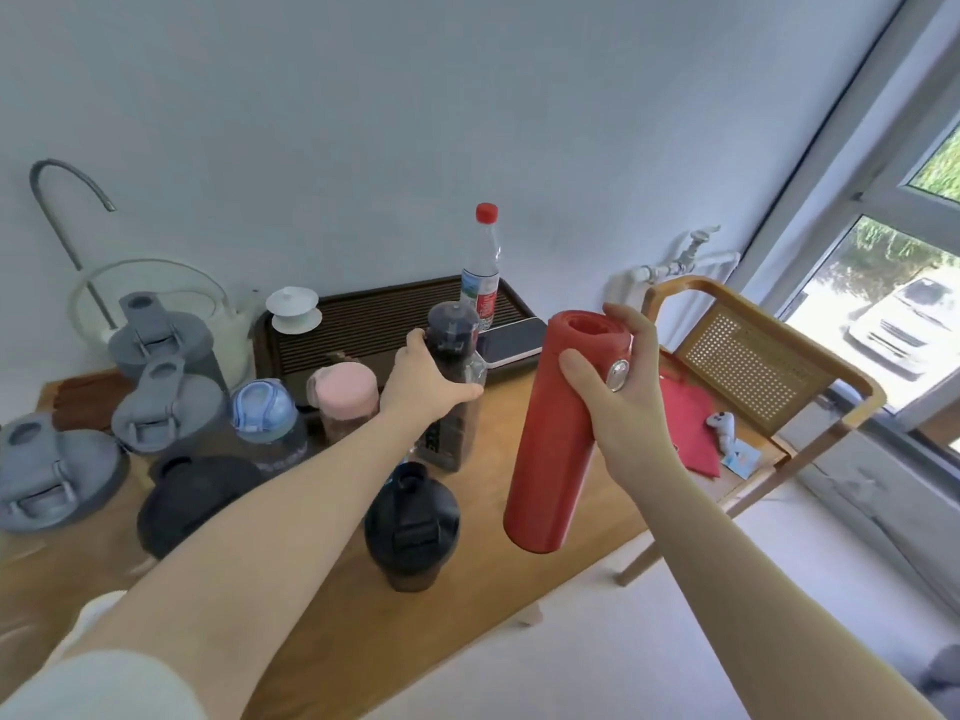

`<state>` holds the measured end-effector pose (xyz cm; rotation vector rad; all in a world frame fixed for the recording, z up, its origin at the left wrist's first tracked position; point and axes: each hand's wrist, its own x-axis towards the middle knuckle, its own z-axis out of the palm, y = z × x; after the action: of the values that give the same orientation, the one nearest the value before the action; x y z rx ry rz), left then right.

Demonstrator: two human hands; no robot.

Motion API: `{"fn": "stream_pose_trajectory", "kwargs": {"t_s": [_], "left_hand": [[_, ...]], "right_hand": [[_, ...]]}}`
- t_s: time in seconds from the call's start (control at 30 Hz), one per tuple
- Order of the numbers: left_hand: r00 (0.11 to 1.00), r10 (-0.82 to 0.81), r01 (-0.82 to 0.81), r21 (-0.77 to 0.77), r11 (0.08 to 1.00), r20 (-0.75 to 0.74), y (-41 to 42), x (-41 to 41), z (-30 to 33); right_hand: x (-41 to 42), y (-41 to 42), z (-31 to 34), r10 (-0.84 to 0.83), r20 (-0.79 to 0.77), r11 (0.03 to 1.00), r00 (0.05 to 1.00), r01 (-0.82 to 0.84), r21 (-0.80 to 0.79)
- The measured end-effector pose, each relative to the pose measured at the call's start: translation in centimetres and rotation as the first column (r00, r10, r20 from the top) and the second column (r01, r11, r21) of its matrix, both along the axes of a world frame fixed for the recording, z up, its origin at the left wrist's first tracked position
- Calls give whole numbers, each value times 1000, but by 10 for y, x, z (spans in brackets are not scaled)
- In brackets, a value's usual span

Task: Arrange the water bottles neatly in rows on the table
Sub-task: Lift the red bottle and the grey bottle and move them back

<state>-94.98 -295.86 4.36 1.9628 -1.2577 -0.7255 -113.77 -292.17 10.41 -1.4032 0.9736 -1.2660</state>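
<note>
My right hand [621, 402] grips a tall red flask [550, 449] near its top and holds it in the air over the right end of the wooden table [524, 553]. My left hand [426, 384] wraps around a dark see-through bottle [453, 345] that stands in the middle of the table. Three grey-lidded bottles [166, 402] stand at the left. Beside them are a blue-lidded bottle [265, 410], a pink-lidded bottle [345, 392] and two black shakers [410, 522]. A clear plastic bottle with a red cap [482, 262] stands at the back.
A dark slatted tea tray [363, 317] at the back carries a white lidded cup [293, 309] and a phone [511, 340]. A glass kettle [156, 298] under a curved spout stands at back left. A cane-backed chair [753, 366] holding a red cloth is right of the table.
</note>
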Motion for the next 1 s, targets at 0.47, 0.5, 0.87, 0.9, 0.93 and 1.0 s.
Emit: {"fn": "stream_pose_trajectory", "kwargs": {"t_s": [0.47,0.5,0.87,0.9,0.93,1.0], "left_hand": [[996,86,-88,-60,994,-33,-21,-1,-4],[993,92,-100,-117,988,-72,-18,2,6],[973,227,-141,-645,751,51,63,67,185],[963,253,-132,-664,736,89,74,76,196],[955,273,-128,-677,724,111,84,85,205],[939,324,-163,-679,716,117,104,107,214]], "right_hand": [[-8,-48,-32,13,-131,1000,991,-13,3],[-6,-52,-24,20,-105,1000,994,-20,-4],[82,-32,106,272,159,910,949,-200,-364],[97,-26,114,305,185,902,934,-221,-371],[111,-22,119,336,208,897,919,-245,-368],[143,-13,126,395,258,889,882,-296,-351]]}}
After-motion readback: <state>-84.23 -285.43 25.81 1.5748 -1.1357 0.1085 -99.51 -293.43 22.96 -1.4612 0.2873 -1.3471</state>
